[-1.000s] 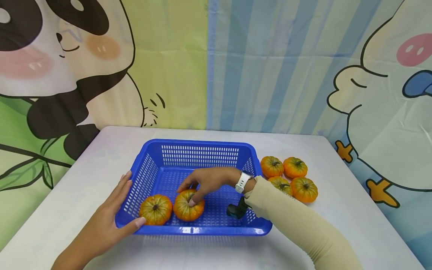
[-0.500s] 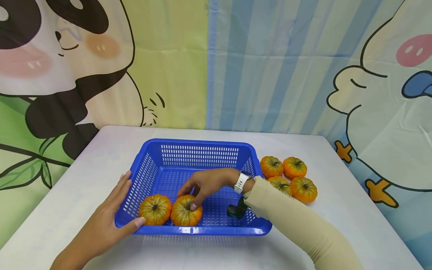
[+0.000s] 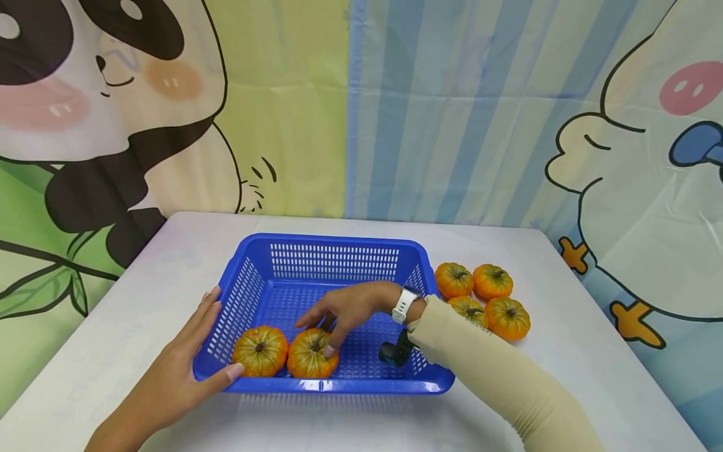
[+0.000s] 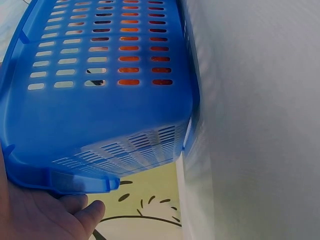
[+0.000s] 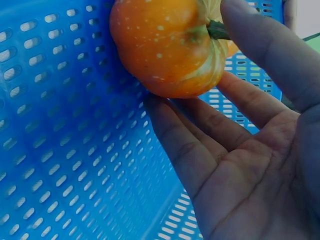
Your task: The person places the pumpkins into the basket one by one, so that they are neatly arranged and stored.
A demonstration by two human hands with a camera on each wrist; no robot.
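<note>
In the head view, two small orange pumpkins sit side by side along the near wall inside a blue plastic basket. My right hand is over the right-hand pumpkin, thumb at its right side and fingers spread behind it. The right wrist view has those fingers loosely extended below the same pumpkin, with its green stem near the thumb. My left hand rests against the basket's left rim with straight fingers, its thumb lying across the near left corner beside the left pumpkin.
Several more pumpkins stand grouped on the white table right of the basket, one partly behind the right sleeve. A cartoon curtain hangs behind the table.
The right-hand pumpkin has shifted slightly left and nearer, beside the other pumpkin. My right hand's fingers and thumb have since spread wider around it. My left hand has stayed in place.
</note>
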